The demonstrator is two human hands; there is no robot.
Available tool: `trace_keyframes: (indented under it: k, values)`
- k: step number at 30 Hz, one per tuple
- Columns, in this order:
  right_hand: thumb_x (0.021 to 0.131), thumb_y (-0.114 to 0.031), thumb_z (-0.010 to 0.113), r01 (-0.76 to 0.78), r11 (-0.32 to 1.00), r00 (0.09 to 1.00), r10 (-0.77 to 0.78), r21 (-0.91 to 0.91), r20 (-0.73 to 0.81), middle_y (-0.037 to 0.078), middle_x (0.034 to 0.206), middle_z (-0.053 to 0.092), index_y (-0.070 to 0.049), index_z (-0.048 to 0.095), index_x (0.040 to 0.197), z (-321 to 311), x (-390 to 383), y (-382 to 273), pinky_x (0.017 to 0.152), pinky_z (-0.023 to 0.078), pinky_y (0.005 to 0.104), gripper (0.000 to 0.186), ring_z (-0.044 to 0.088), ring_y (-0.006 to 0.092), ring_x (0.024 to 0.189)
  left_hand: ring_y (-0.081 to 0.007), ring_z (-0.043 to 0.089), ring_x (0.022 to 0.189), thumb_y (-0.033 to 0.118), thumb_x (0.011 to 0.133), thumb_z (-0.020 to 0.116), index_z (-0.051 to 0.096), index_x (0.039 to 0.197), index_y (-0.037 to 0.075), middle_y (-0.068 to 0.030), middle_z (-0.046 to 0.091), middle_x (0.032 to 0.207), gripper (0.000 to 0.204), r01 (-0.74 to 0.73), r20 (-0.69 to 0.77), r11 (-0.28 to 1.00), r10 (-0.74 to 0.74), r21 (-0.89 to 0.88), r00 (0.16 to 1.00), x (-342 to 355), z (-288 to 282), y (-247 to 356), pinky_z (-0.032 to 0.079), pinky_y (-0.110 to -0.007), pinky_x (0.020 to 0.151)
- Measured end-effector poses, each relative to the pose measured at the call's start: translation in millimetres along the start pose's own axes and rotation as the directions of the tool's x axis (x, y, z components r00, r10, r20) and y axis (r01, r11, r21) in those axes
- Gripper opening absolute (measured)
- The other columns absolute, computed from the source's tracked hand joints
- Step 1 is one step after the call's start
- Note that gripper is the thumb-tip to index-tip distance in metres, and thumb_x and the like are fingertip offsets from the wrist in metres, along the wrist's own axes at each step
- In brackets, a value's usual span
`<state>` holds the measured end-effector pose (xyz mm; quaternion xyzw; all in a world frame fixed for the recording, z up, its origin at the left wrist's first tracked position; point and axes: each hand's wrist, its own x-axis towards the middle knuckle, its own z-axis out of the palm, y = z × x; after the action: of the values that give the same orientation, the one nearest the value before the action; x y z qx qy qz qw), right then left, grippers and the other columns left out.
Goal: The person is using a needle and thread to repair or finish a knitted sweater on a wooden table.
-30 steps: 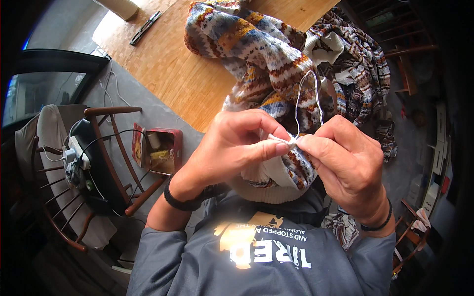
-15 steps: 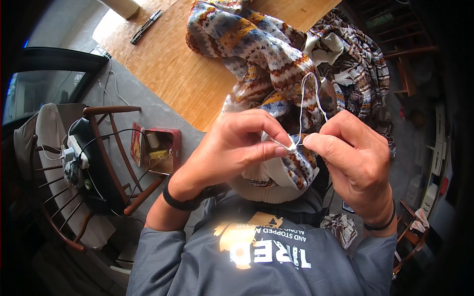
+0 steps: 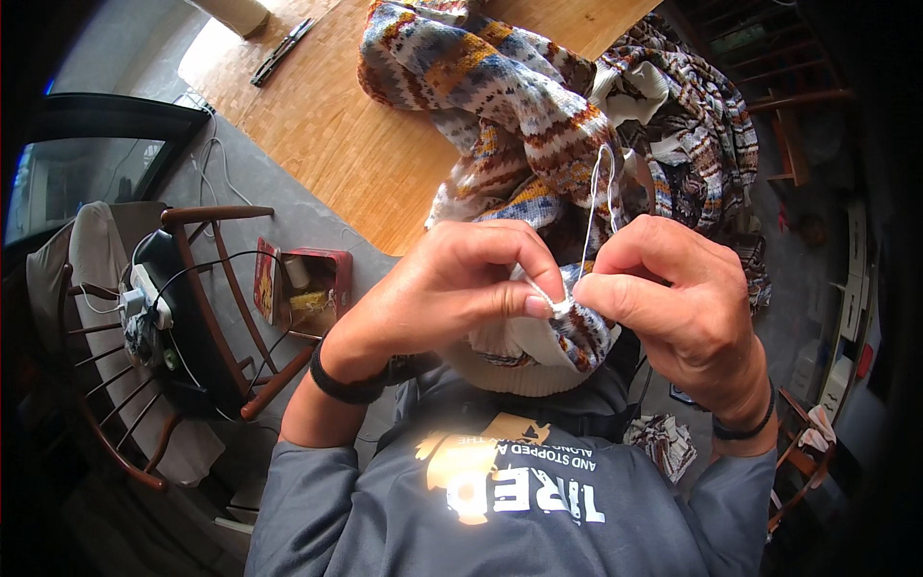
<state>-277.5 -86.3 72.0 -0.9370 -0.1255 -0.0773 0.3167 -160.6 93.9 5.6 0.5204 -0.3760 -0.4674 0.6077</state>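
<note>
My left hand [image 3: 452, 293] and my right hand [image 3: 673, 303] meet in front of my chest, fingertips pinched together on a white yarn strand [image 3: 594, 207] that loops upward. Under them lies the cream ribbed edge of a knitted garment [image 3: 524, 351]. The rest of the multicoloured patterned knit [image 3: 490, 91] spreads up over the wooden table [image 3: 317, 125]. A second, darker patterned knit [image 3: 697, 135] lies to the right of it. A black band circles my left wrist, another my right.
A wooden chair [image 3: 207, 317] stands at the left with a black device and cables on its seat. A small red open box [image 3: 312, 284] sits on the grey floor beside it. A black tool [image 3: 281, 50] lies on the table's far part. Wooden shelving stands at the right.
The white yarn loop has shifted slightly upward and right. Both hands stay pinched together at the knit's edge with only small finger movements.
</note>
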Motion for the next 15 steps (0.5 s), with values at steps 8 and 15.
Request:
trace_keyframes:
  k: [8, 15]
  values:
    - [0.063, -0.003, 0.065, 0.056, 0.998, 0.998, -0.056, -0.014, 0.015, 0.007, 0.073, 0.057, -0.002, 0.066, 0.079, -1.8, 1.7, -0.1, 0.05, 0.045, 0.0284, 0.015, 0.058, 0.0199, 0.062, -0.014, 0.057, 0.083, 0.006, 0.082, 0.068, 0.063, 0.082, -0.001, -0.0052, 0.061, 0.086, 0.008, 0.017, 0.032, 0.999, -0.016, -0.031, 0.999, 1.4, -0.8, 0.1, 0.045, -0.027, 0.076]
    - [0.064, -0.004, 0.065, 0.094, 0.995, 0.995, -0.093, -0.03, 0.026, 0.007, 0.074, 0.057, -0.002, 0.065, 0.079, -0.8, 4.4, 0.3, 0.05, 0.045, 0.0288, 0.016, 0.058, 0.0199, 0.062, -0.0135, 0.056, 0.085, 0.006, 0.083, 0.067, 0.062, 0.084, -0.002, -0.0051, 0.061, 0.089, 0.009, 0.094, 0.042, 0.991, -0.09, -0.091, 0.995, 1.6, -1.3, 0.4, 0.045, -0.026, 0.078]
